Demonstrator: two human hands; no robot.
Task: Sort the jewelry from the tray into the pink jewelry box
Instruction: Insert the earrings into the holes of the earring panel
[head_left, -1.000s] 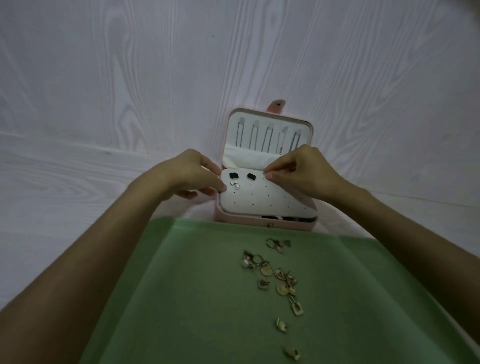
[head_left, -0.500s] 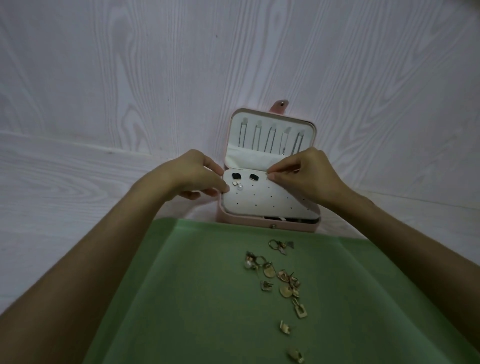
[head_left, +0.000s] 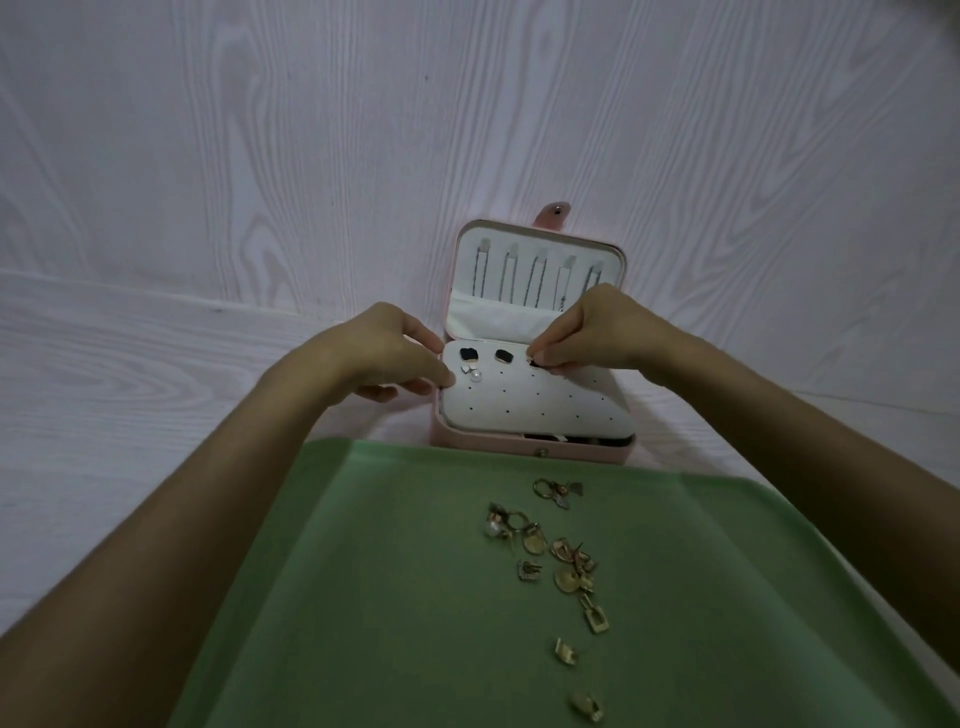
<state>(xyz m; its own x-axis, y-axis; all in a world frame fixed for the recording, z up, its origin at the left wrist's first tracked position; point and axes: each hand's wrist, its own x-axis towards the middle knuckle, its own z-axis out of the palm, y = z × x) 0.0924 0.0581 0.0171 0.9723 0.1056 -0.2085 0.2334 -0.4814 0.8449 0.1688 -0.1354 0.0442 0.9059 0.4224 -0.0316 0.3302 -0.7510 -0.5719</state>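
Note:
The pink jewelry box (head_left: 530, 451) stands open behind the green tray (head_left: 395, 597), its lid upright with several thin chains hanging inside. A white perforated earring panel (head_left: 545, 405) lies across the box. Two black earrings (head_left: 486, 355) and a pearl earring (head_left: 474, 375) sit on its far left. My left hand (head_left: 384, 353) grips the panel's left edge between thumb and fingers. My right hand (head_left: 587, 335) pinches a small black earring (head_left: 534, 362) at the panel's top row. Several gold earrings (head_left: 561, 556) lie scattered on the tray.
Tray and box rest on a pale wood-grain surface (head_left: 130, 374) that meets a matching wall behind. Both my forearms reach over the tray's left and right edges. A dark item shows under the panel at the box's front right (head_left: 597, 440).
My right hand has shifted slightly along the panel's top row, and the small black earring now shows at its fingertips. My left hand keeps its hold on the panel edge.

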